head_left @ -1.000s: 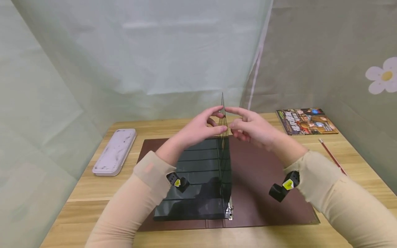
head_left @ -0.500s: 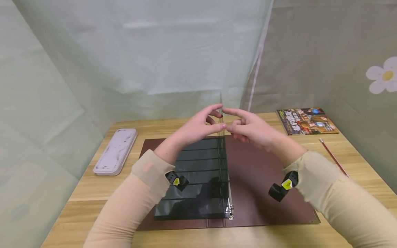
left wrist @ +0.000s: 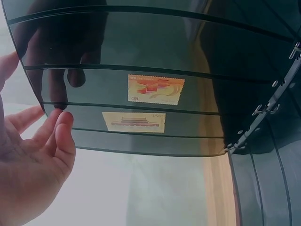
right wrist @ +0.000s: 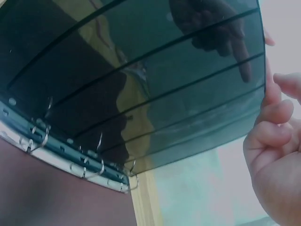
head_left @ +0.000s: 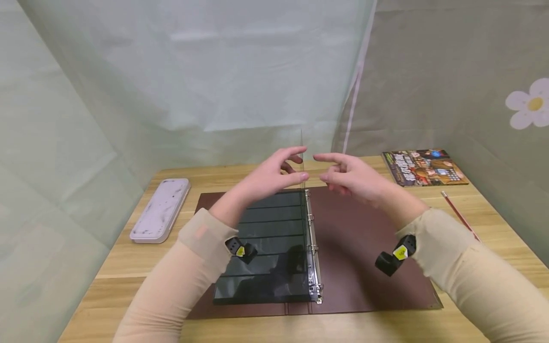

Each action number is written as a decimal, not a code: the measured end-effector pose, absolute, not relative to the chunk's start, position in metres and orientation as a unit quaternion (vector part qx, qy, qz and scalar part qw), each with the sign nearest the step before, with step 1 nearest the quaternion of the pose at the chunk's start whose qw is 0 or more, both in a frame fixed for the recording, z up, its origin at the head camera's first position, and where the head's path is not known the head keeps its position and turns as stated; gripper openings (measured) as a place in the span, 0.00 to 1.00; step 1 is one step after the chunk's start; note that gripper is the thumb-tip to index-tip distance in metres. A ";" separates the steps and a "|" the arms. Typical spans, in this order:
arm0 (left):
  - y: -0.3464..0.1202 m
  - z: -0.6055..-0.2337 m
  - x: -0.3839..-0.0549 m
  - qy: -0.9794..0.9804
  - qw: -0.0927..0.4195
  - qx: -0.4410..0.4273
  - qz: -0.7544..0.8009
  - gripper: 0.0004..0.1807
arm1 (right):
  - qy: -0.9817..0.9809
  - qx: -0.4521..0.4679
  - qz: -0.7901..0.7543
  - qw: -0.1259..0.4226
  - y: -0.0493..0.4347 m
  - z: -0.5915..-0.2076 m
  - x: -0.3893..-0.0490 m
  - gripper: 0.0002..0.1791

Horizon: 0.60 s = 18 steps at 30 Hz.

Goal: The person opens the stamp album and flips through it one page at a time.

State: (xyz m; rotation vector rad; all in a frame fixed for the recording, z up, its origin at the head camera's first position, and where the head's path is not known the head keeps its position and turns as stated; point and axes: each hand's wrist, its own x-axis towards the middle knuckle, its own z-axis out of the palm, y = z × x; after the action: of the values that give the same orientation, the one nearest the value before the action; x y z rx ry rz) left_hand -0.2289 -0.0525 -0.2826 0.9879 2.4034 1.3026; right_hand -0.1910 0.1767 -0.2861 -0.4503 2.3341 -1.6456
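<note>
A ring-bound stamp album lies spread on the table, dark pocket pages on its left side. One page stands upright, nearly edge-on in the head view. My left hand holds that page by its outer edge, thumb and fingers about it. Two stamps, one orange-red and one with a building, show in its strips in the left wrist view. Just right of the page my right hand holds nothing, index finger extended and other fingers curled.
Metal rings run along the album's spine. A pale tin case sits at the left, a comic-style book at the back right, and a red pencil in front of it. Cloth walls stand behind and beside the table.
The upright page has swung slightly left with my left hand, thinning to a single line. My right hand has drawn away rightward from it. More of the album's rings are uncovered.
</note>
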 end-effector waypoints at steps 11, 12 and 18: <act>-0.063 -0.283 -0.230 0.826 0.106 0.337 0.440 0.37 | 0.862 -0.158 -0.472 0.099 0.194 -0.300 -0.197 0.29; -0.064 -0.283 -0.230 0.826 0.106 0.336 0.440 0.37 | 0.863 -0.159 -0.469 0.100 0.195 -0.301 -0.198 0.29; -0.070 -0.285 -0.231 0.826 0.101 0.333 0.443 0.36 | 0.882 -0.168 -0.434 0.076 0.203 -0.307 -0.200 0.30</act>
State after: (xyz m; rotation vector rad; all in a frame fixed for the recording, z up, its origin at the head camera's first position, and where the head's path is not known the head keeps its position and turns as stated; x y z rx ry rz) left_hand -0.2315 -0.0704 -0.2846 0.9846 2.4399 1.3083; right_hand -0.1996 0.2034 -0.3073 -0.5024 2.6438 -1.3025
